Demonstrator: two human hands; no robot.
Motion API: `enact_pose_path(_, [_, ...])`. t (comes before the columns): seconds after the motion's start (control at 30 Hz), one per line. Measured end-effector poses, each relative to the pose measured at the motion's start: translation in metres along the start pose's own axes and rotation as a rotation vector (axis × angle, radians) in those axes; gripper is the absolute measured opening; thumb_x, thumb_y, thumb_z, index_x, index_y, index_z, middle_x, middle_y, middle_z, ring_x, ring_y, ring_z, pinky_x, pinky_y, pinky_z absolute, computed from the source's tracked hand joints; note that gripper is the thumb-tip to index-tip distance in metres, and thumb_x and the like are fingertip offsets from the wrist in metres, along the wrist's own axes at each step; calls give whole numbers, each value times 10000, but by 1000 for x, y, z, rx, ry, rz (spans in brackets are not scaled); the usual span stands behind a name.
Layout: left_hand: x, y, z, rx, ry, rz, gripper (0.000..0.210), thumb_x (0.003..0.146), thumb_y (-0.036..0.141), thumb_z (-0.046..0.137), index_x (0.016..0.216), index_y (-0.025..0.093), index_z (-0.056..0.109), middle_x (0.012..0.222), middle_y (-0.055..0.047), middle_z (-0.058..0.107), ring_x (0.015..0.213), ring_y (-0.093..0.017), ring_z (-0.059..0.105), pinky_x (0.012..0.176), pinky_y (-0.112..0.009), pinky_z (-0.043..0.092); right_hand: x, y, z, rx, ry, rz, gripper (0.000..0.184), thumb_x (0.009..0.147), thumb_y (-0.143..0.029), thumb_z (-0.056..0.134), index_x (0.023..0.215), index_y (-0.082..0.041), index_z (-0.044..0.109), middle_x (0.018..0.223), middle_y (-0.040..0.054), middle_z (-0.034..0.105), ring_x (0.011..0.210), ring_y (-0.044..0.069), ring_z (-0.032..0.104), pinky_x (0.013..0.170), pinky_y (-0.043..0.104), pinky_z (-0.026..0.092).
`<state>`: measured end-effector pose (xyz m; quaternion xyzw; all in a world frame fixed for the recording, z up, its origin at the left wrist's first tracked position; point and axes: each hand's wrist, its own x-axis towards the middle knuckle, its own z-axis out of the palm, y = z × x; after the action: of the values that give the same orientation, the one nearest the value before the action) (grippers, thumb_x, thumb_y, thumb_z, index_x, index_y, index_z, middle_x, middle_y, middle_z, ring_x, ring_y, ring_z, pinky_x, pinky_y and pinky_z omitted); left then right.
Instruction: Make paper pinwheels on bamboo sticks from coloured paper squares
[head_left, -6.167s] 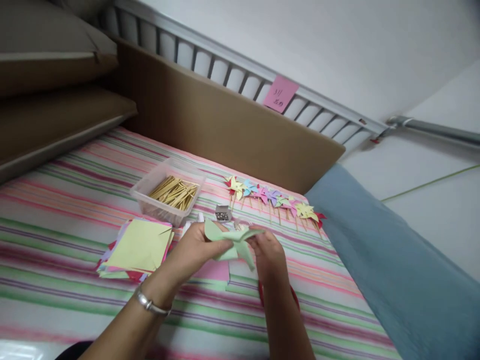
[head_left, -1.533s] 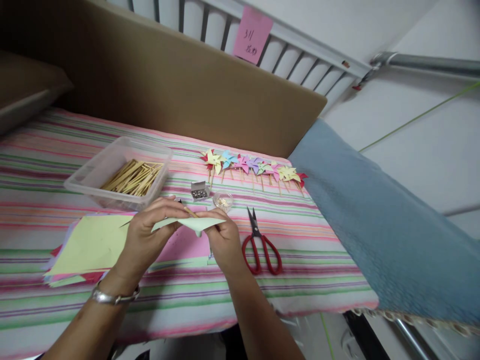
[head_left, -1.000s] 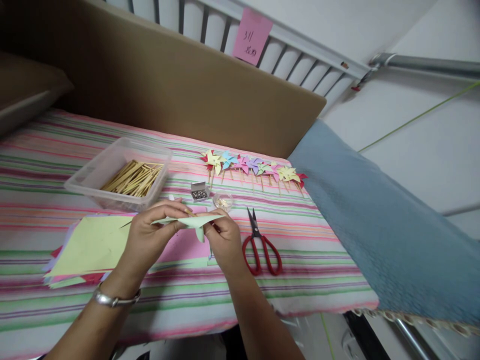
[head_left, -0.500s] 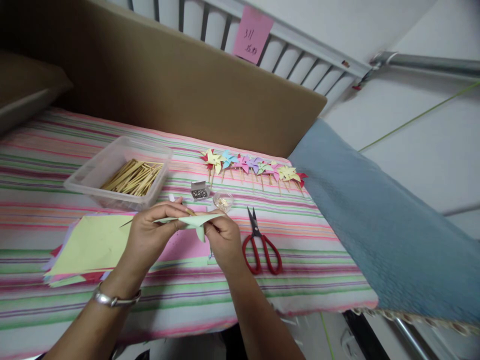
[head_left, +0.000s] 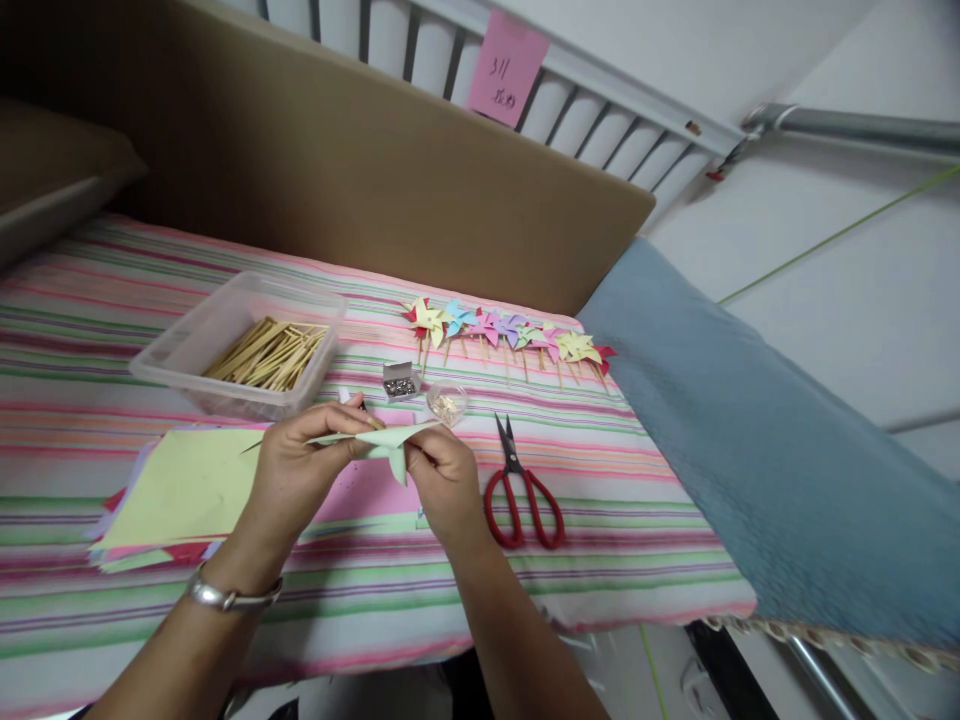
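Observation:
A light green paper pinwheel point(head_left: 391, 442), partly folded, is held up between both hands above the table. My left hand point(head_left: 304, 455), with a silver bangle at the wrist, pinches its left side. A thin dark pointed tool point(head_left: 253, 446) sticks out to the left behind that hand; the rest of it is hidden. On the right side of the paper, my right hand point(head_left: 446, 475) has its thumb and fingers closed on a fold. Beneath the hands lies a pink sheet point(head_left: 360, 492) with small dark marks.
Red-handled scissors point(head_left: 517, 490) lie right of the hands. Coloured paper sheets point(head_left: 180, 490) are stacked at left, below a plastic tub point(head_left: 172, 368) of wooden sticks point(head_left: 270, 355). A small box of metal pins point(head_left: 400, 382), a round dish point(head_left: 447, 402) and finished pinwheels point(head_left: 510, 330) sit farther back.
My right hand has shifted very slightly left along with the folded paper. My left hand stays in nearly the same place.

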<state>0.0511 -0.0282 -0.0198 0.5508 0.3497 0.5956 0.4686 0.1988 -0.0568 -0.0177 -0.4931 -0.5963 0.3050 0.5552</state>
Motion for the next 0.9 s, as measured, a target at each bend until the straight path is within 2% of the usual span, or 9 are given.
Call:
enact_pose_path(0.2, [2, -3, -1, -4, -1, -16, 116, 673, 117, 754, 656, 224, 711, 739, 9, 715, 771, -157, 651, 1077, -413, 359, 1, 2, 0, 26, 0, 12, 179, 795, -171, 577, 804, -202, 753, 755, 17, 653, 689, 129, 590, 670, 235, 485])
enact_pose_path(0.37, [2, -8, -2, -110, 2, -185, 127, 655, 183, 788, 682, 208, 666, 859, -25, 725, 907, -200, 651, 804, -314, 513, 3, 5, 0, 26, -44, 47, 178, 797, -181, 576, 836, -206, 747, 770, 21, 654, 726, 136, 599, 685, 236, 484])
enact_pose_path(0.47, [3, -11, -4, -164, 7, -237, 172, 633, 189, 805, 688, 197, 641, 789, -9, 700, 782, -163, 645, 674, -253, 502, 4, 6, -1, 34, -90, 89, 185, 792, -194, 574, 855, -207, 748, 778, 21, 659, 729, 137, 599, 694, 242, 485])
enact_pose_path(0.57, [6, -15, -8, -186, 90, -246, 225, 600, 171, 822, 714, 192, 629, 674, 36, 631, 632, -109, 585, 590, -216, 457, 4, 9, -3, 66, -157, 195, 215, 764, -189, 576, 896, -212, 745, 790, 15, 669, 725, 138, 602, 689, 248, 488])
enact_pose_path(0.7, [14, -11, -18, -272, 215, -239, 271, 583, 157, 822, 758, 183, 617, 681, 40, 634, 647, -110, 589, 621, -226, 447, 1, 16, -3, 99, -174, 366, 159, 717, -203, 607, 824, -178, 721, 725, 11, 664, 641, 135, 610, 628, 254, 495])
enact_pose_path(0.9, [18, 0, -25, -374, 261, -253, 381, 563, 160, 815, 905, 168, 648, 791, 2, 685, 714, -138, 622, 672, -260, 462, -3, 22, 6, 89, -197, 445, 188, 700, -292, 636, 808, -145, 685, 614, 9, 636, 545, 143, 613, 549, 259, 485])
